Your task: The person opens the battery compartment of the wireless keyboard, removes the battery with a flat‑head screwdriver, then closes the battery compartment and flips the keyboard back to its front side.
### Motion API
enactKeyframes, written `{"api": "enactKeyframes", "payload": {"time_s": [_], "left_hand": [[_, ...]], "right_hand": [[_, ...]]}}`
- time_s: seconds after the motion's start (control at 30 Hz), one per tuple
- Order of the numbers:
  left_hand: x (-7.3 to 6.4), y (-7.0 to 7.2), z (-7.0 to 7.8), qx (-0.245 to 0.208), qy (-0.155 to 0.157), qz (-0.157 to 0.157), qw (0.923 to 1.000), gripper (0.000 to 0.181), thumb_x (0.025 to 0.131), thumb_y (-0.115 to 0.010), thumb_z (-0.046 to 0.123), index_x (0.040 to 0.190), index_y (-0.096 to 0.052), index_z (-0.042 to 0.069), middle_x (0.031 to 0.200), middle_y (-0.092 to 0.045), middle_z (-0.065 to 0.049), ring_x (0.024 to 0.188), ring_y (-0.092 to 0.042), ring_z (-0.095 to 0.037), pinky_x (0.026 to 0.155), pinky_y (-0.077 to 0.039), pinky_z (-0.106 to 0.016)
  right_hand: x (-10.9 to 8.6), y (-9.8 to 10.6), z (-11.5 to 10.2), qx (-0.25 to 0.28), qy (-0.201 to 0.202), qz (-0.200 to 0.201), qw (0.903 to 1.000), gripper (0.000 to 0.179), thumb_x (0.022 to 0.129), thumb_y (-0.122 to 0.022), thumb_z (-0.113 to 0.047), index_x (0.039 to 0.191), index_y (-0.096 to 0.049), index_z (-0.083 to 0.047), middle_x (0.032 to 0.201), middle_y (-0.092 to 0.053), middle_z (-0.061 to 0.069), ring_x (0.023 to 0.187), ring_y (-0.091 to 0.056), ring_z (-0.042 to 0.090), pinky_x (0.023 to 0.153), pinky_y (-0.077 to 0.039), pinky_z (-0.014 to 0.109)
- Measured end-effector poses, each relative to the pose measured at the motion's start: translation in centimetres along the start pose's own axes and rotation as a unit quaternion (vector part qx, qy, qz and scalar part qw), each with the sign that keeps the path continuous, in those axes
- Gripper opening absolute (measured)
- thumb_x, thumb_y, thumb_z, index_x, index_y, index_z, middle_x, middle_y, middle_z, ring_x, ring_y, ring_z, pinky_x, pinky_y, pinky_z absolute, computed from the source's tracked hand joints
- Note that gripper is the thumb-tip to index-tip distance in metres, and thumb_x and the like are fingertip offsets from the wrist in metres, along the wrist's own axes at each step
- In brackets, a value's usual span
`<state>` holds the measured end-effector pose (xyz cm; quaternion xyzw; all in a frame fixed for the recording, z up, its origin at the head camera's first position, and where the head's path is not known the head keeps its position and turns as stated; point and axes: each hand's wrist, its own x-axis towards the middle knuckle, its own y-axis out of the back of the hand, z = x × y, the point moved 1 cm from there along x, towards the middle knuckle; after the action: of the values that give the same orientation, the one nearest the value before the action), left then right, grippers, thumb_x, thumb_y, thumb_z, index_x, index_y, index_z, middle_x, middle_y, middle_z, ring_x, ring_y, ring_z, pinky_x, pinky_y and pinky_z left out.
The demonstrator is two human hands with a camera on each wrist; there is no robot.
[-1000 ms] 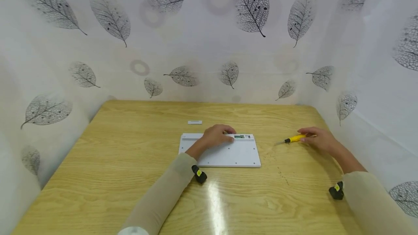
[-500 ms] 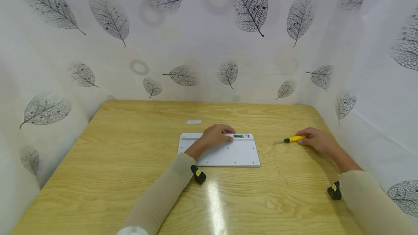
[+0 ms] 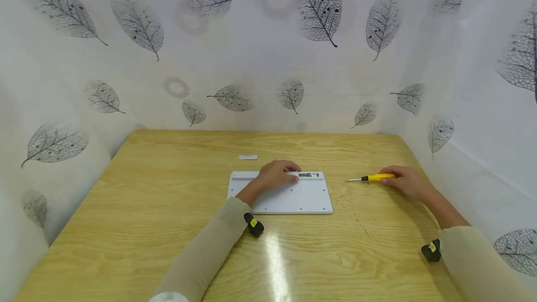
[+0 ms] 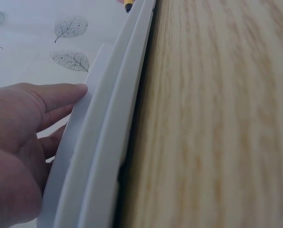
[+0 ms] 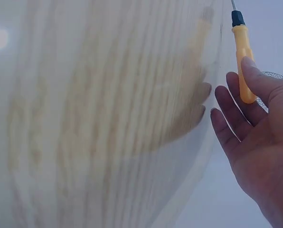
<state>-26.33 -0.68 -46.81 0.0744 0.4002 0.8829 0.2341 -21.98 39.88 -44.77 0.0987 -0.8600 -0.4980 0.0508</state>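
A white keyboard (image 3: 293, 198) lies underside up on the table, with small screws across its back and an open battery slot (image 3: 308, 175) at its far right edge. My left hand (image 3: 274, 175) holds the keyboard's raised far ridge, thumb on the near side and fingers over the far side; the left wrist view shows the thumb (image 4: 61, 96) against the ridge. To the right, my right hand (image 3: 407, 181) pinches the yellow handle of a screwdriver (image 3: 377, 177) between thumb and fingers. Its metal shaft points left, towards the keyboard. In the right wrist view the remaining fingers are spread loosely beneath the handle (image 5: 245, 61).
A small white cover strip (image 3: 248, 157) lies beyond the keyboard. Tiny dark specks (image 3: 361, 220) dot the wooden table (image 3: 126, 218) right of the keyboard. Leaf-printed white cloth (image 3: 251, 59) surrounds the table's back and sides.
My right hand has taken the screwdriver's handle between thumb and fingers, and the tool has shifted slightly left, its shaft now more level. The left hand and keyboard stay put.
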Motion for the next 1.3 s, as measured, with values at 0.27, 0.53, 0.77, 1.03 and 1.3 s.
{"api": "enactKeyframes", "payload": {"time_s": [0.27, 0.53, 0.77, 1.03, 1.3], "left_hand": [[0.1, -0.1, 0.0, -0.001, -0.002, -0.001, 1.0, 0.026, 0.088, -0.065, 0.037, 0.114, -0.065, 0.034, 0.108, -0.062, 0.017, 0.105, -0.056, -0.008, 0.094, -0.038, -0.04], [0.2, -0.2, -0.1, 0.0, -0.004, 0.003, 1.0, 0.026, 0.088, -0.065, 0.038, 0.114, -0.065, 0.034, 0.109, -0.062, 0.018, 0.104, -0.056, -0.007, 0.093, -0.039, -0.039], [0.2, -0.2, -0.1, 0.003, -0.004, 0.005, 1.0, 0.027, 0.088, -0.065, 0.038, 0.115, -0.065, 0.034, 0.109, -0.063, 0.017, 0.105, -0.056, -0.008, 0.093, -0.039, -0.039], [0.1, -0.2, 0.0, 0.002, -0.001, 0.006, 1.0, 0.025, 0.088, -0.065, 0.037, 0.113, -0.066, 0.034, 0.108, -0.063, 0.017, 0.104, -0.056, -0.008, 0.092, -0.039, -0.038], [0.2, -0.3, -0.1, 0.008, -0.007, 0.005, 0.9999, 0.027, 0.089, -0.064, 0.038, 0.115, -0.065, 0.034, 0.109, -0.063, 0.018, 0.105, -0.055, -0.007, 0.093, -0.039, -0.038]], "right_hand": [[-1.0, 0.2, -0.9, 0.085, -0.014, -0.002, 0.9962, 0.04, 0.094, -0.059, -0.032, 0.121, -0.06, -0.003, 0.099, -0.063, 0.017, 0.082, -0.055, 0.025, 0.066, -0.048, 0.027], [-1.3, -0.1, -1.6, 0.2, -0.045, -0.011, 0.9787, 0.049, 0.094, -0.057, -0.035, 0.13, -0.052, -0.001, 0.105, -0.061, 0.026, 0.084, -0.065, 0.028, 0.073, -0.055, 0.034], [-1.5, -0.2, -2.0, 0.243, -0.036, -0.001, 0.9693, 0.044, 0.097, -0.053, -0.027, 0.131, -0.051, 0.002, 0.112, -0.06, 0.028, 0.089, -0.068, 0.023, 0.077, -0.054, 0.029], [-1.4, -0.2, -3.3, 0.265, -0.051, 0.012, 0.9629, 0.052, 0.097, -0.052, -0.034, 0.13, -0.049, 0.006, 0.116, -0.06, 0.021, 0.097, -0.066, 0.027, 0.085, -0.051, 0.035], [-1.3, -0.2, -3.9, 0.334, -0.027, 0.032, 0.9415, 0.036, 0.096, -0.055, -0.02, 0.124, -0.051, 0.002, 0.11, -0.06, 0.003, 0.095, -0.067, 0.014, 0.085, -0.049, 0.036]]}}
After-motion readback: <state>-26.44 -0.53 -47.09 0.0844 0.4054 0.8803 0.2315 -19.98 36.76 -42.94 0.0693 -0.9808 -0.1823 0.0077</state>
